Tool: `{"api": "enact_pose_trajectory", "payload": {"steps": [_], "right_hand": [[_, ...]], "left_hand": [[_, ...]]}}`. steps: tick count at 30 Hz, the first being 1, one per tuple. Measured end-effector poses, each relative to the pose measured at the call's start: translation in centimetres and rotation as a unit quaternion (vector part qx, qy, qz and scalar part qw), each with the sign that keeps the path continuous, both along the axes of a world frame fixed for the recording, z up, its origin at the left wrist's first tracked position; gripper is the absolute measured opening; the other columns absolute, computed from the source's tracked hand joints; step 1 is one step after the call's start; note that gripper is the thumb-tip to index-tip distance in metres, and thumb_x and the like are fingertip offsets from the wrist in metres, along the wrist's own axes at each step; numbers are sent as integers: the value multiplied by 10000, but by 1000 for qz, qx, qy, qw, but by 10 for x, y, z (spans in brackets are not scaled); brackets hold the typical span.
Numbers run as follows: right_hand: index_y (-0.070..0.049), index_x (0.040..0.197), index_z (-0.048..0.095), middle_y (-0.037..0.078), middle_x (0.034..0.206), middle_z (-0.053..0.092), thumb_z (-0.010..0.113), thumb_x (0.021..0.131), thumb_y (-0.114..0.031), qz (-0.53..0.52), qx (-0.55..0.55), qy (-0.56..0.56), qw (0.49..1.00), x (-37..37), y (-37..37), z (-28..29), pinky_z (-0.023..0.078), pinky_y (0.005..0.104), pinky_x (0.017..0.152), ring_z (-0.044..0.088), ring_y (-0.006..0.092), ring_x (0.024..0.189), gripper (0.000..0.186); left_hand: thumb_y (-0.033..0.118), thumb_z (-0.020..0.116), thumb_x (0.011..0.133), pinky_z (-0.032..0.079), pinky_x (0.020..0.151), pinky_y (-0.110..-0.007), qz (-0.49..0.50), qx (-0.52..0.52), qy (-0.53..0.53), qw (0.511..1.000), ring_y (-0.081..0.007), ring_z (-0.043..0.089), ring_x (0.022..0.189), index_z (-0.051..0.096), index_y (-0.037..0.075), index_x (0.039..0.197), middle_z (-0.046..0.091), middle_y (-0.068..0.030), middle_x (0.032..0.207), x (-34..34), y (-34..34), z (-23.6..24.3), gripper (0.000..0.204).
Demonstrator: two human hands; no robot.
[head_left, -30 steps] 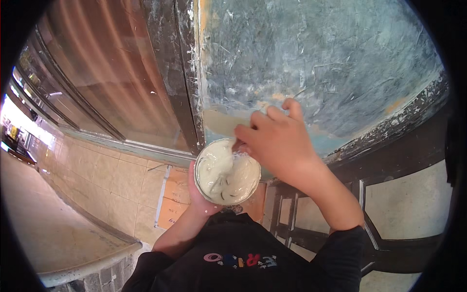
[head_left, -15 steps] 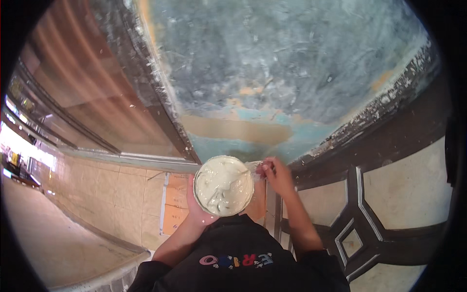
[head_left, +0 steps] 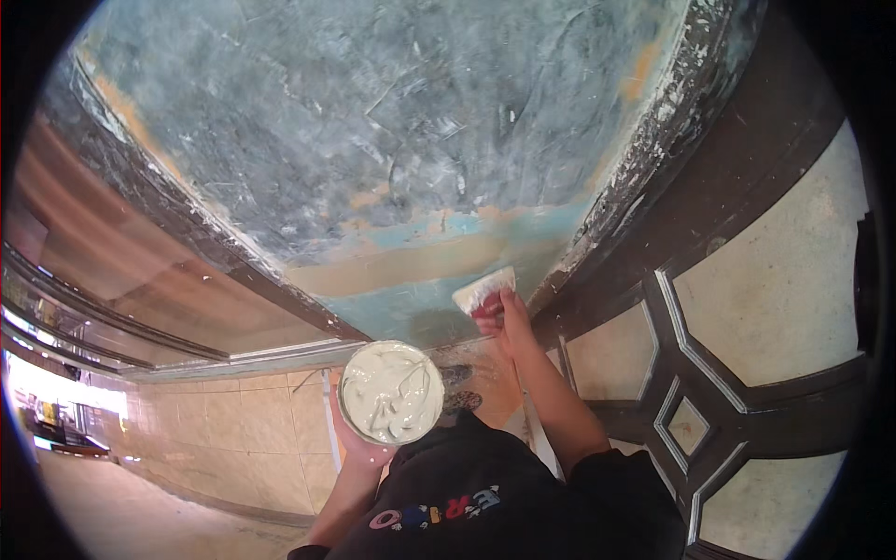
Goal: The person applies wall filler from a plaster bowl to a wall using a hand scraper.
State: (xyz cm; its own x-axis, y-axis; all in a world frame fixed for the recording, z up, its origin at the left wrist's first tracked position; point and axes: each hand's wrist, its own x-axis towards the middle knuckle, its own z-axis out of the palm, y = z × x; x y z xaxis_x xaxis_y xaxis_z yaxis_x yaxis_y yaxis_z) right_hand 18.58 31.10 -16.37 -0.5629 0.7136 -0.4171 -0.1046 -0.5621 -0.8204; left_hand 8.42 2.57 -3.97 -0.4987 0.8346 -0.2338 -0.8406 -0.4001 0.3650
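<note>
My left hand [head_left: 357, 444] is wrapped around the side of a round tub [head_left: 347, 415] full of thick, cream-white putty [head_left: 392, 390], held level in front of my body. The putty's surface is wet and swirled. My right hand [head_left: 507, 322] grips a putty knife [head_left: 485, 289] with a reddish handle. White putty coats its broad blade, which is raised near the lower part of the wall [head_left: 411, 112]; I cannot tell whether it touches. This wall is patchy grey above, with a tan smoothed band [head_left: 401, 261] and pale blue-green paint lower down.
A dark wooden door with cream panels [head_left: 611, 355] stands to the right. Brown-framed glass [head_left: 177, 280] lies to the left, above a tiled ledge [head_left: 224, 411]. Orange sheeting [head_left: 504, 378] covers floor by my feet [head_left: 464, 399].
My right hand has lifted the putty knife from the tub's rim toward the wall, with putty on its blade. The tub now sits lower and further left in view, which has shifted too.
</note>
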Motion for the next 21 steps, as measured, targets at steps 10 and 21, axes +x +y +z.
{"api": "enact_pose_trajectory", "payload": {"steps": [10, 21], "right_hand": [[-91, 1114, 481, 96, 905, 644, 459, 979, -481, -62, -11, -12, 998, -47, 23, 8, 567, 295, 531, 675, 194, 639, 413], [-36, 1095, 490, 116, 935, 630, 466, 987, -442, -78, 54, 37, 995, -50, 20, 59, 563, 292, 535, 676, 195, 656, 421]], "left_hand": [[596, 283, 953, 327, 1091, -539, 30, -28, -26, 999, -338, 393, 1330, 360, 133, 1452, 379, -122, 1474, -2, -16, 1, 685], [580, 276, 955, 338, 1086, -532, 39, -83, 39, 995, -337, 399, 1330, 377, 129, 1441, 395, -114, 1465, -11, -21, -2, 670]]}}
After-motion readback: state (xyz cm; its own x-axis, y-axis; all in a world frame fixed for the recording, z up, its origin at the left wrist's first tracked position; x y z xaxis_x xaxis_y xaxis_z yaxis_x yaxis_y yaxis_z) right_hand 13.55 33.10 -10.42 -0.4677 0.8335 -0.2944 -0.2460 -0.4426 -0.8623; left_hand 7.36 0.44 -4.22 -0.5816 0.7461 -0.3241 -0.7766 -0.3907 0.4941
